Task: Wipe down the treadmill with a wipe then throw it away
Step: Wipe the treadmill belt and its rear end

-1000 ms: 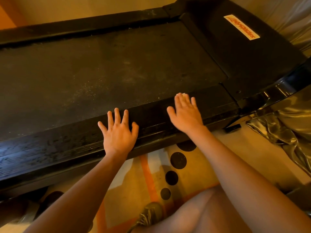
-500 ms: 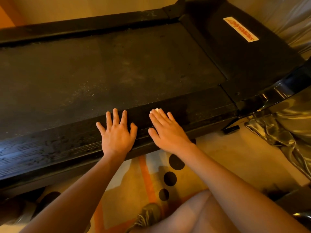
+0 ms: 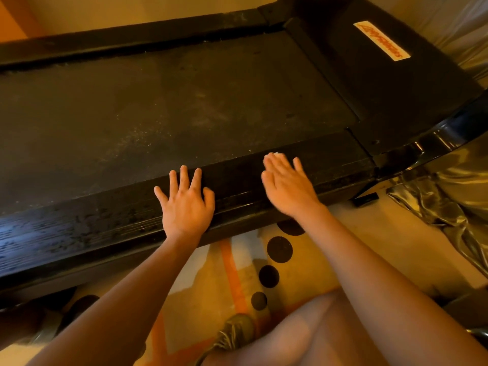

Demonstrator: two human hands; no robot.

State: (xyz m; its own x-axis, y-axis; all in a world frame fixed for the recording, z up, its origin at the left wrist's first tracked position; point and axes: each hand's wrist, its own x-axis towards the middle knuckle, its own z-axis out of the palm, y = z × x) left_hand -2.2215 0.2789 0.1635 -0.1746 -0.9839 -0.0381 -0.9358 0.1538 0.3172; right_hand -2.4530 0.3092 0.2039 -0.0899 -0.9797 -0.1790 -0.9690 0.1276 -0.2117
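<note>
Treadmill (image 3: 211,114), black, dusty: lying across the whole width ahead, just beyond the patterned rug, both hands resting on its near edge.
Leg (image 3: 303,336), bare, bent: lowest in view, right of centre.
Shoe (image 3: 235,331), grey, laced: on the rug, just left of the leg.
Rug (image 3: 237,273), yellow with an orange stripe and black dots: on the floor, running up to the treadmill's near side.
Left hand (image 3: 186,207): palm down, flat on the near side rail (image 3: 79,228), a glossy black strip; fingers (image 3: 184,178) straight and spread, thumb out to the right; holding nothing.
Right hand (image 3: 287,186): palm down on the same rail, right of the left hand and apart from it; fingers (image 3: 274,165) straight and pressed together, slightly blurred.
Wipe (image 3: 277,154), small, white: pinned flat under the right fingertips, only an edge showing at the rail's far border.
Belt (image 3: 171,107), matte black, speckled with dust: beyond the rail.
Motor cover (image 3: 396,88), black: at the belt's right end, bearing a white label (image 3: 381,40) with red lettering, unreadable.
Sheet (image 3: 435,207), shiny, crumpled: on the floor at right.
</note>
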